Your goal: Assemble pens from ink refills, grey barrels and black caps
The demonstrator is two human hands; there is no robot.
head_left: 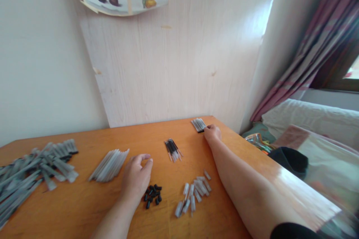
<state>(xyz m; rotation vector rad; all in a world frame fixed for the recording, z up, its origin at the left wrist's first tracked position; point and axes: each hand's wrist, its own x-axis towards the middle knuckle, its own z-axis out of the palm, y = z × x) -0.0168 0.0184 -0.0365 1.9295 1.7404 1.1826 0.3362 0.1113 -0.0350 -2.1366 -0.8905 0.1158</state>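
Note:
My right hand (213, 133) reaches to the far right corner of the table. Its fingers are closed at the right end of a small row of pale pens (198, 124) with black ends, seemingly pinching the outermost one. Over the table's middle, my left hand (139, 171) is held with thumb and forefinger apart and nothing visible between them. Left of it lies a bundle of translucent white pen barrels (110, 165). Small black plugs (152, 195) are heaped just below that hand. Clear pen caps (198, 190) lie scattered between my arms. Thin dark refills (173, 149) lie farther back.
A large pile of grey, translucent pens (42, 164) covers the left side of the orange-brown table (92, 213). A pale wall panel (179, 74) stands behind it. Right of the table are a dark open bag (290, 161) and a bed with light covers (331, 149).

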